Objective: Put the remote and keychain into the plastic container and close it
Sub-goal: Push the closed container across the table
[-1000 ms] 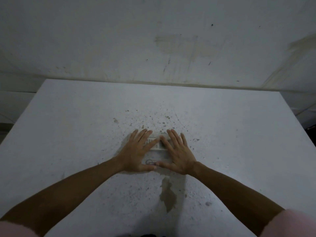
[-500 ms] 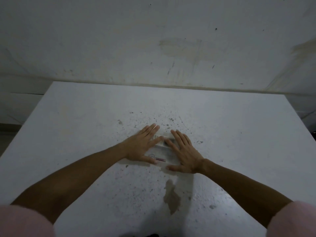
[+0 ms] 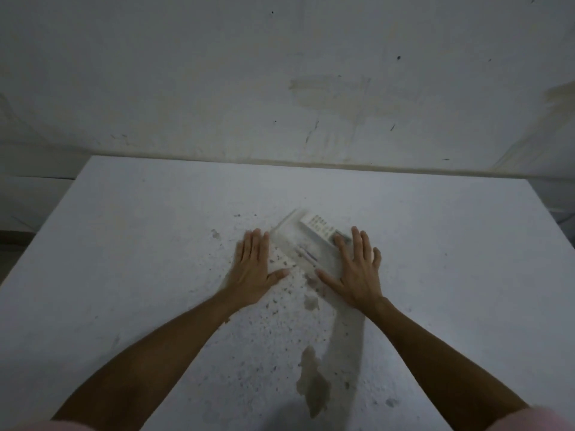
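A clear plastic container (image 3: 291,236) lies flat on the white table (image 3: 140,244), turned diagonally. Inside it I see the white remote (image 3: 319,229) with rows of buttons, and a small keychain (image 3: 306,255) with a purple part nearer to me. My right hand (image 3: 357,269) lies flat with spread fingers on the container's right side, fingertips over the remote's near end. My left hand (image 3: 253,267) lies flat on the table just left of the container, touching or almost touching its edge. Whether the lid is shut tight I cannot tell.
The table top is speckled with dark spots and bears a brownish stain (image 3: 312,387) near me. A stained white wall (image 3: 311,88) rises right behind the table's far edge. Pink sleeves show at the bottom corners.
Both hands lay close together on the container; now they have spread apart, the left one sliding off to the table. The remote and keychain show through the container.
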